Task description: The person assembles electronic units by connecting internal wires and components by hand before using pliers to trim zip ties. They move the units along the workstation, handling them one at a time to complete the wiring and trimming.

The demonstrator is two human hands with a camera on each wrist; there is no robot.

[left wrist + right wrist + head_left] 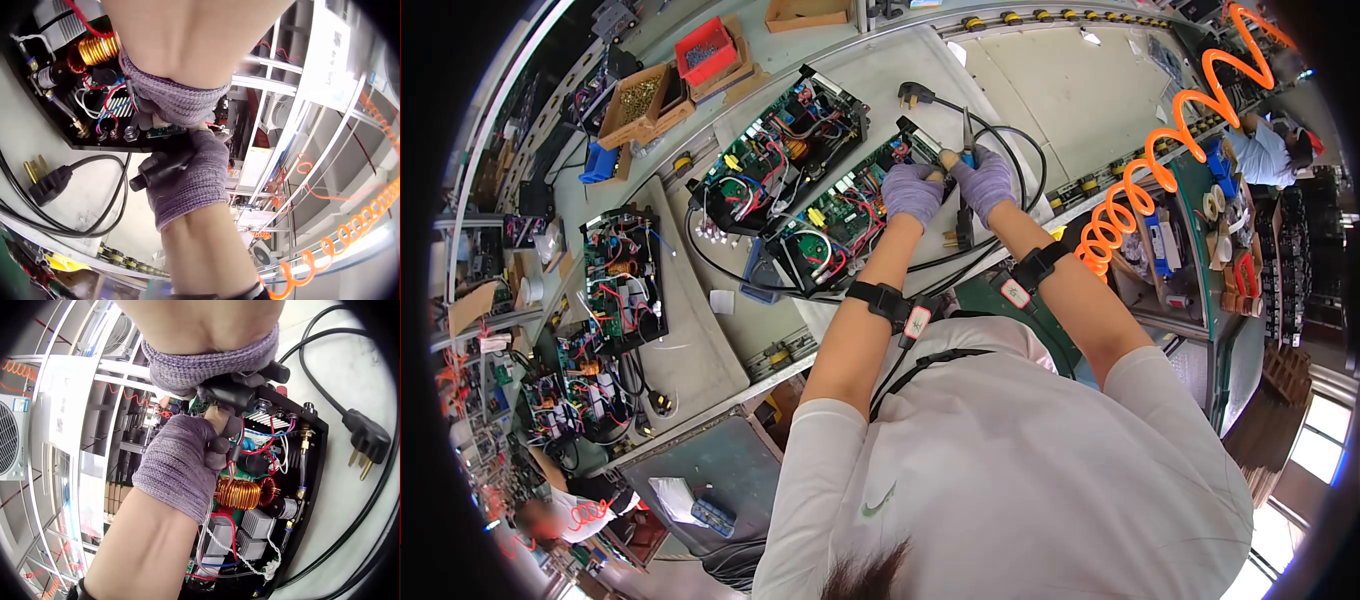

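Both hands wear purple knit gloves with some fingertips bare. They meet at the far end of an open black electronics chassis [850,205] filled with green boards, heatsinks, a copper coil [237,494] and coloured wires. The right hand [985,180] grips a black cylindrical tool handle [164,170], whose working end is hidden. The left hand [914,192] has its fingers bent over the chassis end beside a wire bundle [234,459], its thumb close to the tool; I cannot tell whether it pinches anything. A black power plug [369,437] lies on the bench beside the chassis.
A second open chassis [785,150] stands left of the first, and a third [622,280] farther left. Black cable [1035,160] loops on the bench to the right. Parts bins, including a red bin [706,50], line the back. An orange coiled hose [1145,170] hangs at right.
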